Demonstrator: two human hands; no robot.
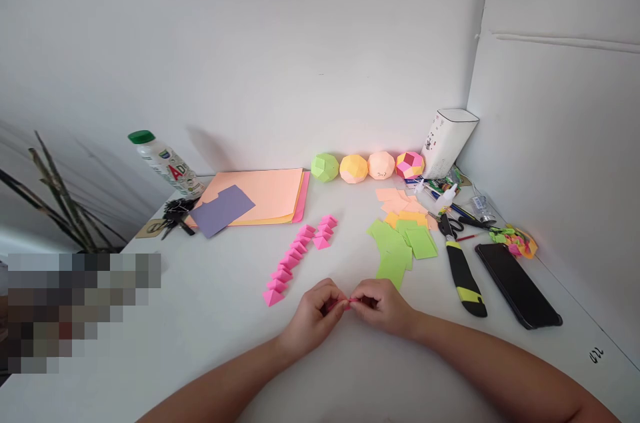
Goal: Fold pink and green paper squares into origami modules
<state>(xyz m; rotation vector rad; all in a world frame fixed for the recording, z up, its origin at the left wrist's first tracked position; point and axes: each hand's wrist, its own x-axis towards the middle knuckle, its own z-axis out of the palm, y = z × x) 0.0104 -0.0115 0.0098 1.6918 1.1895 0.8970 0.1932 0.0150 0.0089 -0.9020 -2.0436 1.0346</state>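
Close together over the white table, my left hand (315, 313) and my right hand (383, 306) both pinch a small pink piece of paper (351, 303). Fingers cover most of it, so its folds are hard to make out. Just beyond my left hand lies a slanting row of folded pink paper pieces (290, 261), with a shorter row of the same pieces (325, 231) beside its far end. Green paper pieces (395, 253) lie beyond my right hand, partly behind it.
Along the wall stand several faceted paper balls (353, 169). Coloured sheets (265, 193) with a purple piece (225, 209) lie back left near a bottle (167, 163). Rightward are a black-and-yellow cutter (464, 279), a phone (517, 284), scissors (450, 225) and a white box (449, 143).
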